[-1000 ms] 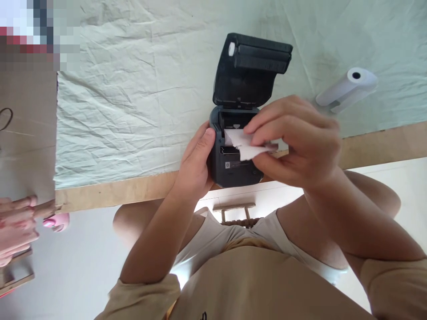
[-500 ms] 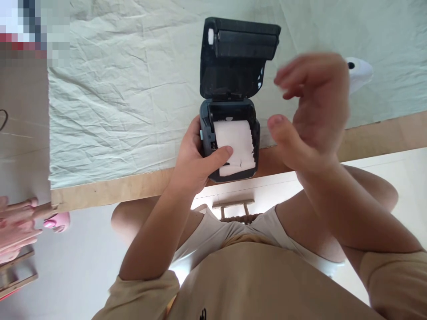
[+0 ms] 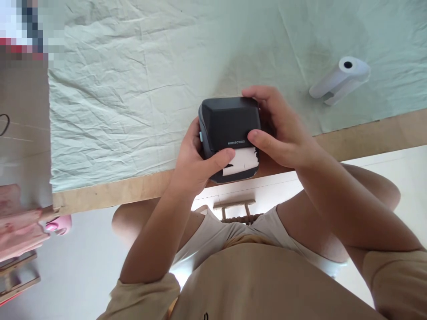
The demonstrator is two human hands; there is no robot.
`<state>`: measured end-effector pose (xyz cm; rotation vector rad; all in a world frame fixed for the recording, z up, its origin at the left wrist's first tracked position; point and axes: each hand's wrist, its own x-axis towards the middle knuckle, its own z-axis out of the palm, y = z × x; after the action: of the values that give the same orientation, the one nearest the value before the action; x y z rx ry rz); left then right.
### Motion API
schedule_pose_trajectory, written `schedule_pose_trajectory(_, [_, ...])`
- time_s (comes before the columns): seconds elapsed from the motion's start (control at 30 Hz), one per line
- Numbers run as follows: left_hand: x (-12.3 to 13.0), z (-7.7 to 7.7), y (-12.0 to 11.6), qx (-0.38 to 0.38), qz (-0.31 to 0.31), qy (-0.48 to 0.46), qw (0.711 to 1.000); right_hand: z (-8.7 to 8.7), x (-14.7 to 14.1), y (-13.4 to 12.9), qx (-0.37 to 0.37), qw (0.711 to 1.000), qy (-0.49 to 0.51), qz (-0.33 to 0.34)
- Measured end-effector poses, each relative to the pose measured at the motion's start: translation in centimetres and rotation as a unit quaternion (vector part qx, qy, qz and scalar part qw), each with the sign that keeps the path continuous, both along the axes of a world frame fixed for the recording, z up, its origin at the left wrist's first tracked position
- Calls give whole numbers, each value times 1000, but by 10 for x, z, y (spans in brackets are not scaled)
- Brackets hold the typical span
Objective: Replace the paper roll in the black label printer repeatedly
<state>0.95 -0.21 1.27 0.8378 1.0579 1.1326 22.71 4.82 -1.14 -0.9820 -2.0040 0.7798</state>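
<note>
Printer (image 3: 230,120), one, black, lid down; located at the near edge of the tabletop (image 3: 113,189), between both hands. Paper strip (image 3: 245,162), white, ragged right edge, projecting from below the lid. Left hand (image 3: 191,162): gripping the printer's left side, thumb upon the strip. Right hand (image 3: 285,133): gripping the right side, thumb on the lid. Paper roll (image 3: 328,84), white, lying on pale green cloth (image 3: 133,89), well apart to the right.

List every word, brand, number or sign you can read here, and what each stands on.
"NIIMBOT": pale lettering on the shut lid of the black, boxy plastic printer.
Small pale marking right beside it: too small to read.
Black mark on the tan fabric shirt: cut off by the lower edge, unreadable.
</note>
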Motion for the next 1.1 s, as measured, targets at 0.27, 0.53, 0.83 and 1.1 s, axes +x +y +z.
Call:
schedule_pose_trajectory(0.27, [5, 5, 0, -22, 21, -36, 999, -3, 0, 3, -61, 995, 63, 42])
schedule_pose_trajectory(0.53, [12, 1, 6, 26, 49, -71, 996, -6, -2, 3, -38, 997, 56, 31])
schedule_pose_trajectory(0.83, [10, -8, 8, -41, 134, -93, 986, -10, 4, 5, 12, 998, 53, 5])
schedule_pose_trajectory(1.1, [8, -9, 9, -56, 124, -82, 987, 21, 4, -10, 34, 999, 13, -33])
